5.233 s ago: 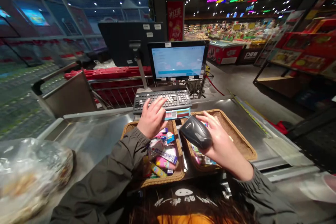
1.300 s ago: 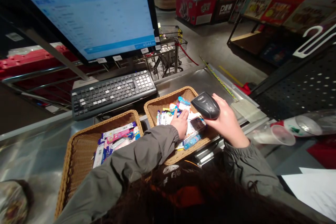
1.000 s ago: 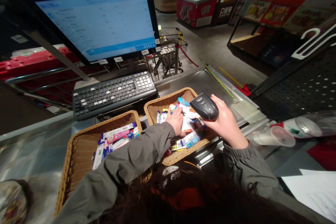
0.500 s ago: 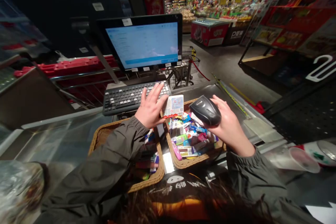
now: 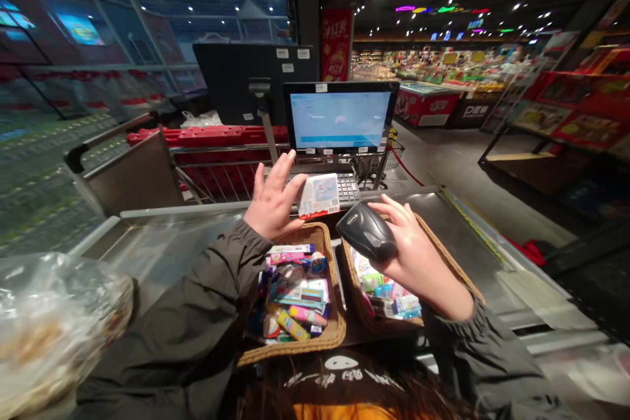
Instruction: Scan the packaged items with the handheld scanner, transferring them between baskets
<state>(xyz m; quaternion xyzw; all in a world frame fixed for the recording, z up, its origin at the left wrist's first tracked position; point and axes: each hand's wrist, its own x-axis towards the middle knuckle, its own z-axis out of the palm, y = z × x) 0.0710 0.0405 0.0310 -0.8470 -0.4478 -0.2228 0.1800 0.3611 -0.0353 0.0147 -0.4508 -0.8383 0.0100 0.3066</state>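
Note:
My left hand (image 5: pixel 273 202) grips a small white box (image 5: pixel 319 195) with a red wavy edge, pinched at its left side between thumb and fingers. A barcode shows on the box's lower right. In my right hand (image 5: pixel 411 246) is a black barcode scanner (image 5: pixel 367 231), its head pointing left towards the box. Under my hands stand two wicker baskets, the left basket (image 5: pixel 339 315) and the right basket (image 5: pixel 450 252), both holding many colourful wrapped sweets and small packets. The keyboard (image 5: pixel 350 188) behind the box is mostly hidden.
A lit monitor (image 5: pixel 339 119) stands behind the keyboard, with a dark screen (image 5: pixel 236 88) on a pole to its left. A clear plastic bag (image 5: pixel 54 315) lies at the left of the metal counter (image 5: pixel 167 243). Beyond are red trolleys (image 5: pixel 211 136) and store shelves.
The view has swung left, so the monitor and baskets appear further right. Both hands keep their hold on the box and scanner. The box now appears left of and above the right basket.

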